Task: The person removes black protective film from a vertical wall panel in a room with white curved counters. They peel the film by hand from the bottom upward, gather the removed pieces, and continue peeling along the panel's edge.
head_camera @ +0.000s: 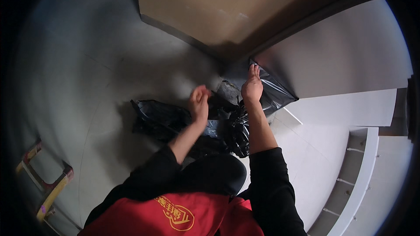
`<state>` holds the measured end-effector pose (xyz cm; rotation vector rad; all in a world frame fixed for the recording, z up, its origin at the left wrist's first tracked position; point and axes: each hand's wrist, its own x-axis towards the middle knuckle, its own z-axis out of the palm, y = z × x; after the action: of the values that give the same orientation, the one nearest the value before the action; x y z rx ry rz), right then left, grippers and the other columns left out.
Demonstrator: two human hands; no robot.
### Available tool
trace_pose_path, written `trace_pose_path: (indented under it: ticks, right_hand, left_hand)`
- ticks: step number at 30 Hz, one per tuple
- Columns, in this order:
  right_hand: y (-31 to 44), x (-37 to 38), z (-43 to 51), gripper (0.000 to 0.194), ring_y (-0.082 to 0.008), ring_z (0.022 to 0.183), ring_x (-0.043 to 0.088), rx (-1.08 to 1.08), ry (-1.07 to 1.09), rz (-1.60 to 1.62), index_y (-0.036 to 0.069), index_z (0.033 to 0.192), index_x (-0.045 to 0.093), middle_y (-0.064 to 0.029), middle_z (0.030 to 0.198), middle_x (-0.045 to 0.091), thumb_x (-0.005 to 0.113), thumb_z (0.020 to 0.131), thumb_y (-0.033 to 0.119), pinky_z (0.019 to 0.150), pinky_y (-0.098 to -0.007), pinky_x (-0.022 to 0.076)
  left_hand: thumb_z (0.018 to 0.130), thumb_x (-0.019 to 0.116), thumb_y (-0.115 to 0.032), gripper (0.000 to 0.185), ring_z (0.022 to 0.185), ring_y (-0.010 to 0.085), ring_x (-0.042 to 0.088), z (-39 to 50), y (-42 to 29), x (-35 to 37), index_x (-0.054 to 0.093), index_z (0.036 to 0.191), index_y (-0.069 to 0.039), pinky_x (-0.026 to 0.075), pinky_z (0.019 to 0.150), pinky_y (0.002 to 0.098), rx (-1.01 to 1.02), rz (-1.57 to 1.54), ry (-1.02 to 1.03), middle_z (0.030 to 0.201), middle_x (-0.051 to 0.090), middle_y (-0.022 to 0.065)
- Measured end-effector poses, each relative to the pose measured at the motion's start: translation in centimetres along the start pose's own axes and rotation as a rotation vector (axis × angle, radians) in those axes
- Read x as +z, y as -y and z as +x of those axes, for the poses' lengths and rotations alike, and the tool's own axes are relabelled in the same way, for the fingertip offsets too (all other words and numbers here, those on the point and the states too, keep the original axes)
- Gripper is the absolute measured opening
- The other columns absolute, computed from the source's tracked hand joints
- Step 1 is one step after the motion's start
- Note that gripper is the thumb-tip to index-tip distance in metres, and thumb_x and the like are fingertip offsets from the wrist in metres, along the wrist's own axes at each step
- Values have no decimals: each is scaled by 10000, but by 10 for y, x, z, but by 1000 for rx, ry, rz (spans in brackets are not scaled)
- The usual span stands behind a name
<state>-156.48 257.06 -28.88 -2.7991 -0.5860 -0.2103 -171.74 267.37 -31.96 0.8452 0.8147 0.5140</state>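
Observation:
My right hand [252, 87] presses with outstretched fingers on black plastic sheeting [274, 91] at the lower corner of a smooth grey panel [344, 52]. My left hand [199, 100], blurred, is raised over crumpled black plastic [164, 114] on the floor, fingers partly curled; no object shows in it. Between the hands, a greyish piece of rumpled plastic or cloth [228, 91] lies near the wall corner. More bunched black plastic [241, 134] sits below my right forearm.
A tan wall [197, 6] with a dark baseboard [177, 34] stands ahead. A yellow ladder [54, 196] is at the lower left. At the right, a white-edged frame or cabinet part [361, 177] with several fittings stands by the pale tiled floor [305, 150].

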Motion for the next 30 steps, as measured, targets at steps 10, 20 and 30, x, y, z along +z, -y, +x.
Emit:
trace_pose_path:
  ticks: [10,20,30]
  right_hand:
    - [-19,-25,-19,353,-390,1112,619,-136,25,37,42,1190,628,-249,1222,631,426,903,80,937,-459,512]
    - [-69,-80,-54,554,-296,1377,444,-355,589,276,3,1418,461,-219,1465,467,584,885,88,1153,-413,331]
    - [-249,-116,-28,257,-197,826,689,796,-28,1236,-66,1058,618,-138,901,679,687,924,142,753,-331,589]
  left_hand:
    - [929,500,-48,472,1361,284,463,96,11,114,519,1394,-127,357,1153,400,1179,1199,894,1421,540,114]
    - [817,522,56,431,1209,315,605,37,74,77,671,1209,-38,437,1090,439,1027,940,801,1241,657,175]
    - [819,482,104,396,1146,306,643,37,25,94,700,1130,-7,469,1067,433,1011,1214,898,1160,689,172]
